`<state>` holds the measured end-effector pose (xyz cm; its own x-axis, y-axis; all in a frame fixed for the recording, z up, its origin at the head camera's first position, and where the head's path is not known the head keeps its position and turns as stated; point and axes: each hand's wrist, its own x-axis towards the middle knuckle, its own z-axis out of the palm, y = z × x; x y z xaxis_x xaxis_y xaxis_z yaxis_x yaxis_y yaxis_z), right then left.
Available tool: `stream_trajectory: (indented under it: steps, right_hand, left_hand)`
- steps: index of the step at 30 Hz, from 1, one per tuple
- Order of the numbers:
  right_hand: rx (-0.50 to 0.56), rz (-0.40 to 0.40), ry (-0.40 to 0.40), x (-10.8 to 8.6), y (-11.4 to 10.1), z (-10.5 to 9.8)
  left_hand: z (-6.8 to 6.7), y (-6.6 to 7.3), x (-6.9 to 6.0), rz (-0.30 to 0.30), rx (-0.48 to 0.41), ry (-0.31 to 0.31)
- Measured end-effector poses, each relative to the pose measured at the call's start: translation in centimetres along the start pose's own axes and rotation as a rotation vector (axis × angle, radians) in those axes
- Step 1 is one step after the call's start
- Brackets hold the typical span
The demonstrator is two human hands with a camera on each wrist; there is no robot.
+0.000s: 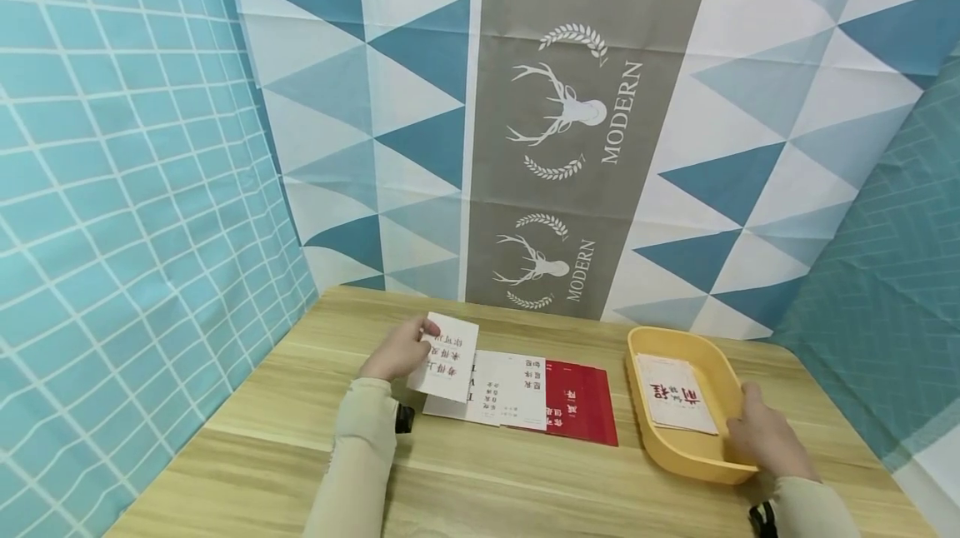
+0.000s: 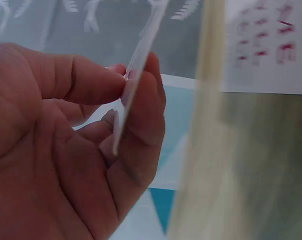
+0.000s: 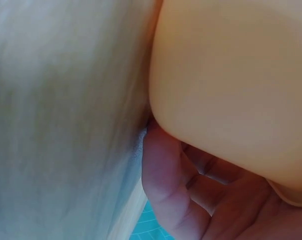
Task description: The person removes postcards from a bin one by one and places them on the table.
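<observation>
My left hand (image 1: 399, 351) pinches a white card (image 1: 454, 359) with red characters, held over the left end of a row of cards. In the left wrist view the card (image 2: 136, 75) is seen edge-on between the thumb and fingers. Overlapping white cards (image 1: 513, 392) and red cards (image 1: 592, 405) lie on the table beneath and to the right. My right hand (image 1: 768, 436) grips the right side of a yellow tray (image 1: 651, 438). Seen from the right wrist, the thumb (image 3: 163, 170) lies against the tray's outer wall (image 3: 231, 90); the fingers are partly hidden.
White cards with red characters (image 1: 675, 396) lie inside the tray, toward its left side. The wooden table (image 1: 465, 480) meets a patterned curtain (image 1: 420, 271) at the back. A light blue checked sheet (image 1: 135, 188) hangs on the left.
</observation>
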<state>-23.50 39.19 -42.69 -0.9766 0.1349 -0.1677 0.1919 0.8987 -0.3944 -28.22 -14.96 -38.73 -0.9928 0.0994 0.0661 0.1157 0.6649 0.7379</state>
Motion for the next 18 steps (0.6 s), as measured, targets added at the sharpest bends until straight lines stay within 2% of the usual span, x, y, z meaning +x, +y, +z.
stream_trajectory:
  steps: [4,10,13,18]
  right_hand:
    - [-0.002,0.003,0.003,-0.1,0.0,-0.1]
    - [-0.008,-0.004,0.006,0.0,-0.1,-0.1]
    - [-0.007,-0.002,0.004,0.0,-0.1,0.0]
    - [-0.006,0.001,-0.012,0.1,0.2,0.0]
  left_hand:
    - [1.1,-1.1,0.5,-0.025,0.009,-0.043]
    - [1.9,-2.5,0.6,-0.072,-0.017,-0.084]
    - [2.2,-2.7,0.5,-0.072,-0.038,-0.098]
    - [2.3,-2.6,0.2,-0.077,-0.022,-0.096]
